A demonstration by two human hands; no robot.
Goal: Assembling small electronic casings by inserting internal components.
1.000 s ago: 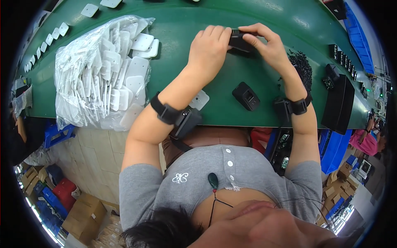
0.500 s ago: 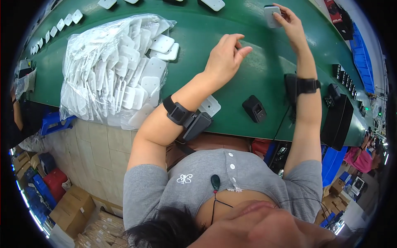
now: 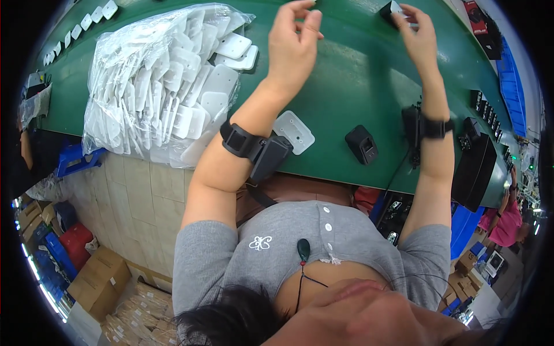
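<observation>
At the far right of the table, my right hand [image 3: 419, 36] grips a small black-and-white housing [image 3: 392, 10] between thumb and fingers; the hand covers part of it. My left hand [image 3: 293, 49] is raised near the top edge of the view, fingers loosely bent and thumb apart, with nothing visible in it. Beside my left wrist strap lies a white rounded plate [image 3: 294, 133] with small holes. A black block-shaped housing [image 3: 362, 145] rests on the table between my forearms. Left of my left arm, a clear plastic bag [image 3: 109, 75] is heaped with white plates [image 3: 184, 75].
The green table [image 3: 340, 86] carries a row of white plates [image 3: 77, 32] at far left. Rows of small black parts [image 3: 483, 106] and a large black box [image 3: 474, 173] stand at right. A blue tray [image 3: 511, 86] lies beyond. A person in pink [image 3: 505, 222] is farther right.
My left hand has moved up and away toward the top edge. The housing in my right hand has turned and moved slightly farther away, now showing its black side.
</observation>
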